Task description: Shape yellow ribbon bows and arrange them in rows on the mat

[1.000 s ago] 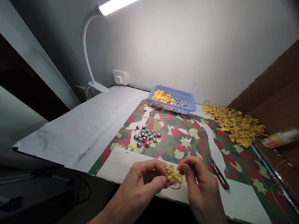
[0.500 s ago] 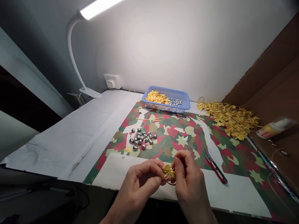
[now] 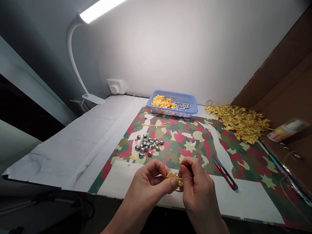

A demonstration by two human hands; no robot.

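Under the lamp, our counter carries loose silver bells and red-handled snips. Above its front edge, our left hand pinches a yellow bow and our right hand pinches its other side, with one bell showing between them. We judge that bell and bow are being joined, though our fingers hide the fastening. Next calls for a steady left pinch and small, careful right-hand pulls.

Table: your white-topped surface, left
Patterned sheet: before you, centre to right
Blue basket: upper centre
Silver bells: clustered, centre
Gold bows: heaped, right
Snips: 1 pair, lower right
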